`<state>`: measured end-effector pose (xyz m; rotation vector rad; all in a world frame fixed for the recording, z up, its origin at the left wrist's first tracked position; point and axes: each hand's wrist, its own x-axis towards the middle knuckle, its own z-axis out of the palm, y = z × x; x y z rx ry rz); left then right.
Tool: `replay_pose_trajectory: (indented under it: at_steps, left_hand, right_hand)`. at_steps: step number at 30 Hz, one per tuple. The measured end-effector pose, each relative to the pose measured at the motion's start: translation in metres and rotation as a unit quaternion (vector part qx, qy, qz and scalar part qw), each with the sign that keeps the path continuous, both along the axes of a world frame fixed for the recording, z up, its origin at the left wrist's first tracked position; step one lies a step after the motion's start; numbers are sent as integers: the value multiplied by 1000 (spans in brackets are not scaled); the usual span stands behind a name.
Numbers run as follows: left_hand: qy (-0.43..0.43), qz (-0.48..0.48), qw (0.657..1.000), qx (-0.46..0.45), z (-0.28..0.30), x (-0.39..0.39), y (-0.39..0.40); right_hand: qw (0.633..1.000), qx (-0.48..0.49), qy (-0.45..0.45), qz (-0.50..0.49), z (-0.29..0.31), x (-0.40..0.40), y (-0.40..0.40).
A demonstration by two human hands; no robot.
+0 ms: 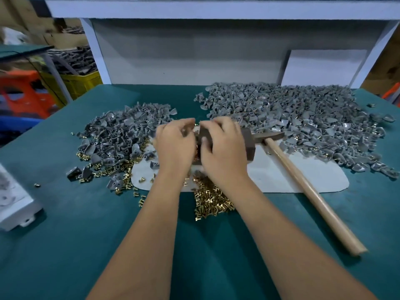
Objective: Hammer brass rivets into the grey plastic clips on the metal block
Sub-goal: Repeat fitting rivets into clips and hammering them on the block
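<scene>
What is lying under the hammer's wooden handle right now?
The wooden-handled hammer lies across a pale grey mat on the teal table cover. Its head rests beside the dark metal block, among the grey plastic clips. What lies directly beneath is hidden.

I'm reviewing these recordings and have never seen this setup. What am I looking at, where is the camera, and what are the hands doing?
There is no machine here: a person works with two bare hands, filmed by one wide-angle camera worn on the head, looking down.

On the green table lie two heaps of grey plastic clips, loose brass rivets, a pale mat and a wooden-handled hammer, which nobody holds.

The left hand and right hand meet over the dark metal block. Their fingers curl round something small there, but the grip hides what it is. At the left edge sits a white box.
</scene>
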<state>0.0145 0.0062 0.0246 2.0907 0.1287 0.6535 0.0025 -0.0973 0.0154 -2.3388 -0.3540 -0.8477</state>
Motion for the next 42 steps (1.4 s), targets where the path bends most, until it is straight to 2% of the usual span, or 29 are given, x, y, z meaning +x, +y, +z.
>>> replay_pose_trajectory:
  at_steps: [2, 4, 8, 12, 14, 17, 20, 24, 26, 28, 30, 34, 37, 40, 42]
  left_hand:
    - [41, 72, 996, 24, 1, -1, 26]
    - [114, 122, 985, 41, -1, -5, 53]
    - [207, 72, 976, 9, -2, -12, 75]
    - [240, 8, 966, 94, 3, -13, 70]
    - [250, 29, 957, 147, 3, -12, 67]
    - [243, 66, 955, 159, 2, -11, 69]
    - [260, 65, 945, 189, 1, -9, 67]
    - [248, 66, 946, 200, -2, -8, 65]
    - [204, 55, 967, 143, -3, -7, 67]
    - [127, 10, 992, 11, -3, -8, 65]
    - [78, -12, 994, -76, -1, -9, 61]
    - [38, -48, 986, -156, 2, -6, 53]
    - [18, -70, 982, -177, 1, -5, 47]
    - [8, -82, 980, -182, 0, -5, 39]
    - [-1, -75, 978, -196, -1, -5, 36]
  right_hand:
    - [993, -46, 47, 96, -4, -6, 10]
    - [978, -89, 119, 149, -9, -7, 15]
    - [972, -114, 143, 149, -12, -7, 20]
    - [971, -138, 155, 122, -9, -8, 22]
    - [976, -146, 134, 87, -7, -10, 20]
    - [974, -183, 125, 40, -4, -14, 19]
    - [956, -232, 166, 72, -5, -18, 21]
    - [955, -191, 202, 103, -3, -19, 24]
    - [956, -183, 205, 102, -3, -20, 24]
    - [954, -185, 211, 109, -2, -21, 23]
    - [949, -188, 222, 122, 1, -22, 22]
    - [934, -227, 236, 140, 9, -25, 17]
    - [931, -251, 229, 130, 11, -27, 15]
    - [937, -243, 208, 142, 9, -27, 14]
    - [951, -199, 182, 153, 7, -24, 13]
